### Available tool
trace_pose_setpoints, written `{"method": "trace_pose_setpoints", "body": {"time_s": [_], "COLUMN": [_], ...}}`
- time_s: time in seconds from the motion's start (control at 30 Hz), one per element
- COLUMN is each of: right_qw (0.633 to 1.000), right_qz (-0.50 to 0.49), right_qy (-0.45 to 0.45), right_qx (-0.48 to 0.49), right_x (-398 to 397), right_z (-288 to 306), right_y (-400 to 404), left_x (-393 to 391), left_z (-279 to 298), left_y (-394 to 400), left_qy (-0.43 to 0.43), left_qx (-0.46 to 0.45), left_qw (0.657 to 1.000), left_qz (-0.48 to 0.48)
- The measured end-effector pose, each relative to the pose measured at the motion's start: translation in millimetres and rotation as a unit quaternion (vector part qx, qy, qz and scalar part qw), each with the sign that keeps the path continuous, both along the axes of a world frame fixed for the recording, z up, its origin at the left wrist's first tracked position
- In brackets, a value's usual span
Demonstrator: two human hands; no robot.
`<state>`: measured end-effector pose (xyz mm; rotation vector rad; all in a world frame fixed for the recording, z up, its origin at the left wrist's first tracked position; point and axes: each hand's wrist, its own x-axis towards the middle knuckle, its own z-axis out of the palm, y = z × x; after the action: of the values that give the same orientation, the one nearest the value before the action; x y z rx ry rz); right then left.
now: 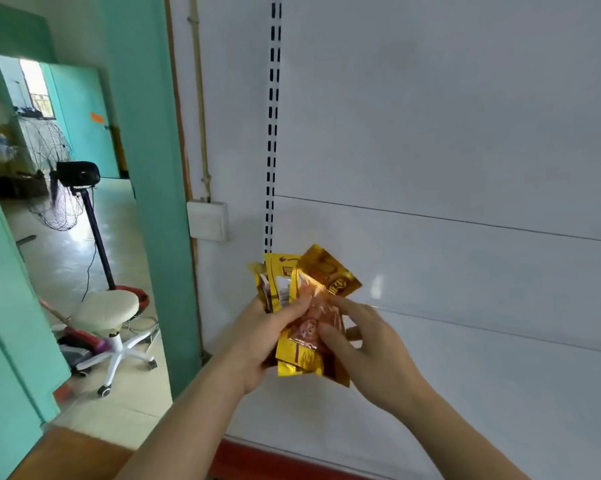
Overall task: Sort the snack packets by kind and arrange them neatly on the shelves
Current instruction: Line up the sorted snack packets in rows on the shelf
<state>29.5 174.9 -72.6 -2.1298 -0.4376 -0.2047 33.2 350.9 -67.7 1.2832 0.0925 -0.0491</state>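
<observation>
A fanned bundle of several shiny gold snack packets (pixel 304 296), some with clear windows showing reddish food, is held up in front of the white shelf unit (pixel 465 254). My left hand (pixel 264 337) grips the bundle from the left, thumb across the front. My right hand (pixel 365 337) touches the front packet with thumb and forefinger from the right. The lower ends of the packets are hidden behind my fingers. A white shelf surface (pixel 482 393) lies below my hands.
A slotted upright rail (pixel 273 133) runs down the shelf unit's back panel. Left of it are a wall switch box (pixel 208 220) and a teal door frame (pixel 160 202). Through the doorway stand a white rolling stool (pixel 110 323) and a floor fan (pixel 77 181).
</observation>
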Motion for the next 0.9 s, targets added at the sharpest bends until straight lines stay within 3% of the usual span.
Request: {"method": "trace_pose_setpoints", "body": {"time_s": [0.17, 0.27, 0.37, 0.43, 0.5, 0.6, 0.67, 0.73, 0.9], "right_qw": [0.984, 0.982, 0.958, 0.955, 0.966, 0.971, 0.984, 0.973, 0.921], "right_qz": [-0.048, -0.069, -0.091, -0.127, -0.176, -0.177, -0.170, -0.166, -0.146], "right_qy": [0.102, 0.100, 0.111, 0.091, 0.057, 0.088, 0.053, 0.006, 0.028], "right_qx": [0.134, 0.147, 0.248, 0.252, 0.182, 0.133, -0.015, -0.157, -0.359], "right_x": [0.5, 4.2, 10.0, 17.3, 29.7, 46.1, 53.6, 56.6, 53.7], "right_z": [2.4, 0.0, -0.8, -4.7, -10.9, -15.6, -18.1, -23.3, -29.1], "right_y": [31.9, 34.7, 36.2, 36.0, 32.2, 34.1, 41.2, 49.3, 65.3], "left_x": [6.7, 8.8, 11.0, 12.9, 16.6, 18.8, 18.4, 17.7, 13.9], "left_z": [-7.0, -10.6, -13.0, -13.9, -13.7, -11.9, -13.0, -16.5, -20.2], "left_y": [25.4, 32.9, 36.4, 41.3, 52.7, 75.7, 85.3, 90.8, 100.1], "left_qy": [0.005, 0.003, 0.005, 0.007, 0.009, 0.033, 0.038, 0.035, 0.046], "left_qx": [-0.021, -0.003, 0.012, 0.019, 0.014, -0.015, -0.018, -0.004, 0.009], "left_qw": [1.000, 1.000, 1.000, 0.999, 0.997, 0.988, 0.984, 0.983, 0.990], "left_qz": [-0.004, 0.000, 0.008, 0.030, 0.076, 0.151, 0.172, 0.182, 0.136]}}
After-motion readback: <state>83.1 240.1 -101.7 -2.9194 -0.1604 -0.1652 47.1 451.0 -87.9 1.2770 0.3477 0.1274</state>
